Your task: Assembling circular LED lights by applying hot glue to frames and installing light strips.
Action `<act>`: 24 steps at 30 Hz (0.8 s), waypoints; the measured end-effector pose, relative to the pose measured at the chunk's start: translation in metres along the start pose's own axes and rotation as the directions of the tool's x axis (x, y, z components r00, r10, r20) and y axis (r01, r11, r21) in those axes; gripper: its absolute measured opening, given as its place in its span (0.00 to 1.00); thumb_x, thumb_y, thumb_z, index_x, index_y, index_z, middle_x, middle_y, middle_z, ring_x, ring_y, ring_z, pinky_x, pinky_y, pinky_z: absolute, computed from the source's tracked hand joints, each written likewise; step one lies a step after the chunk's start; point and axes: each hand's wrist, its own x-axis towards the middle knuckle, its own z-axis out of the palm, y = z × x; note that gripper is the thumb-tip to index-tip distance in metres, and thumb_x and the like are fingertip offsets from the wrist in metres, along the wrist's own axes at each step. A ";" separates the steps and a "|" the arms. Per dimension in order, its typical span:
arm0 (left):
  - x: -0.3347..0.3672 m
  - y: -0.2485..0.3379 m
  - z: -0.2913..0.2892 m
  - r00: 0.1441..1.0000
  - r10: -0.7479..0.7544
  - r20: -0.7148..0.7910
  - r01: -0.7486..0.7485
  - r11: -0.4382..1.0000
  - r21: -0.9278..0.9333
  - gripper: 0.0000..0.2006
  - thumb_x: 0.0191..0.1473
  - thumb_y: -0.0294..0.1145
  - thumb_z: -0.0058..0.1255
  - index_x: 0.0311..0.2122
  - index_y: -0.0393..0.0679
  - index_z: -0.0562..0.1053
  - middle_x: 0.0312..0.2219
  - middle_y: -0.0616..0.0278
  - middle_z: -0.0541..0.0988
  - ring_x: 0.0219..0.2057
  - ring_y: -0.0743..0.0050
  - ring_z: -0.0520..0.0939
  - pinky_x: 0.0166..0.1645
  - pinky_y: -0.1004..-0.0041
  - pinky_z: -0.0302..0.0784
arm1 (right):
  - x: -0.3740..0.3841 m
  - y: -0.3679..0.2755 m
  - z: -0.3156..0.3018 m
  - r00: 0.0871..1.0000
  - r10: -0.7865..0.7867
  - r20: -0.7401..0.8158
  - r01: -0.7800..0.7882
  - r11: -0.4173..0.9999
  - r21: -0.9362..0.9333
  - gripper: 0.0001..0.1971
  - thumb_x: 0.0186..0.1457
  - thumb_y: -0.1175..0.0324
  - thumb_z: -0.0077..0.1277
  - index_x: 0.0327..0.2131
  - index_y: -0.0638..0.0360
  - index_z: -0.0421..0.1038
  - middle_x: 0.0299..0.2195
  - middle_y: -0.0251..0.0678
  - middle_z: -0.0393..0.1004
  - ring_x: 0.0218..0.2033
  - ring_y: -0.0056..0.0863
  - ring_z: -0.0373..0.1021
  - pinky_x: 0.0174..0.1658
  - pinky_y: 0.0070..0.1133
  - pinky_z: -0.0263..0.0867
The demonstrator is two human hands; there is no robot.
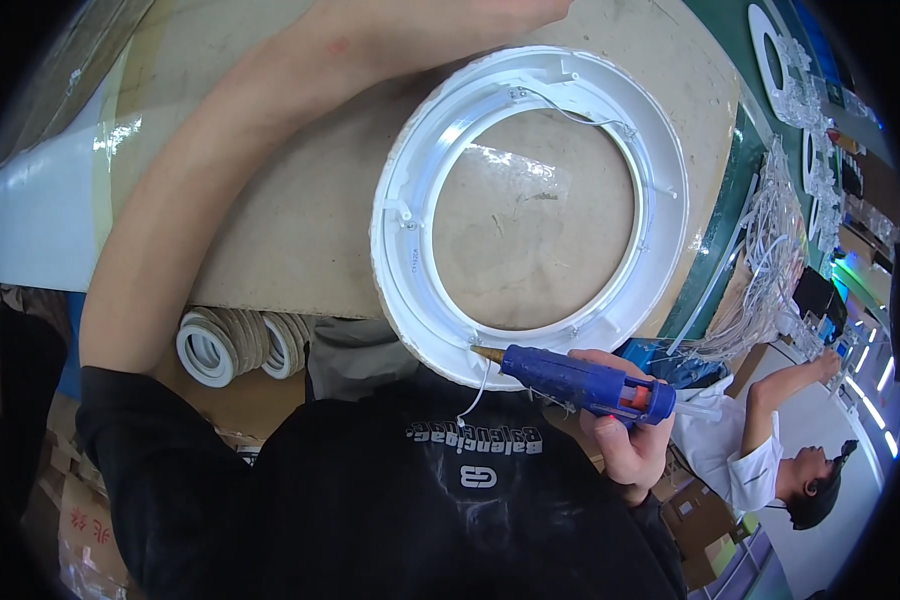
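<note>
At left, stacks of pale rings (220,350) sit below the near edge of the worktop (300,235). The person's left forearm (205,170) arches over it toward the far side, where the left grip (518,12) is cut off by the picture's upper edge; how far it is open, or whether it holds anything, cannot be told. Just nearer lies the white ring housing (662,205), hollow side up, its near rim reaching past the worktop's near edge. A thin white wire (483,385) dangles from that rim (a loose tail, curling toward the black shirt (370,500)). The right grip (630,440), closed round a blue glue gun (590,385), is just to the right of the housing's near rim; the brass nozzle (488,353) points left over that rim, contact unclear. Farther right lie a bundle of pale wires (765,260) and, beyond, a co-worker in a white shirt (715,440).
</note>
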 end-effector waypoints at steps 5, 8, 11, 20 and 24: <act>-0.001 -0.005 0.003 0.987 0.152 -0.061 -0.150 0.988 0.029 0.09 0.51 0.28 0.50 0.31 0.31 0.74 0.18 0.52 0.75 0.19 0.75 0.74 0.26 0.72 0.69 | -0.001 -0.001 0.002 0.999 0.006 -0.048 -0.003 0.998 0.063 0.24 0.48 0.66 0.53 0.48 0.72 0.70 0.33 0.42 0.78 0.26 0.23 0.72 0.37 0.19 0.67; 0.000 -0.002 0.002 0.999 0.047 -0.004 -0.047 0.999 0.016 0.09 0.50 0.28 0.50 0.31 0.31 0.74 0.18 0.52 0.75 0.19 0.73 0.74 0.26 0.72 0.70 | -0.001 0.005 0.000 0.998 -0.049 -0.048 0.052 0.997 0.052 0.20 0.48 0.69 0.52 0.44 0.72 0.72 0.41 0.48 0.77 0.28 0.23 0.73 0.37 0.19 0.68; -0.001 -0.003 0.003 0.991 0.124 -0.043 -0.123 0.992 0.025 0.09 0.51 0.28 0.50 0.31 0.32 0.74 0.17 0.53 0.75 0.19 0.75 0.73 0.25 0.72 0.69 | -0.002 0.001 0.001 0.999 0.010 -0.042 -0.005 0.995 0.097 0.16 0.49 0.71 0.52 0.40 0.72 0.74 0.47 0.51 0.75 0.27 0.24 0.74 0.36 0.19 0.68; 0.006 0.015 0.011 0.987 -0.147 0.067 0.146 0.989 0.015 0.07 0.53 0.28 0.51 0.29 0.35 0.74 0.13 0.63 0.70 0.16 0.87 0.68 0.19 0.79 0.60 | 0.000 0.012 -0.003 0.995 -0.099 0.032 0.095 0.991 0.096 0.29 0.49 0.70 0.52 0.56 0.71 0.63 0.28 0.37 0.79 0.25 0.25 0.73 0.35 0.19 0.68; -0.022 0.066 0.049 0.972 0.235 -0.008 -0.226 0.920 -0.320 0.07 0.50 0.33 0.57 0.31 0.42 0.74 0.22 0.67 0.72 0.21 0.75 0.74 0.25 0.74 0.67 | -0.001 -0.012 -0.010 0.992 -0.027 0.121 0.031 0.999 -0.038 0.26 0.50 0.69 0.52 0.54 0.69 0.66 0.29 0.40 0.78 0.27 0.33 0.75 0.36 0.21 0.68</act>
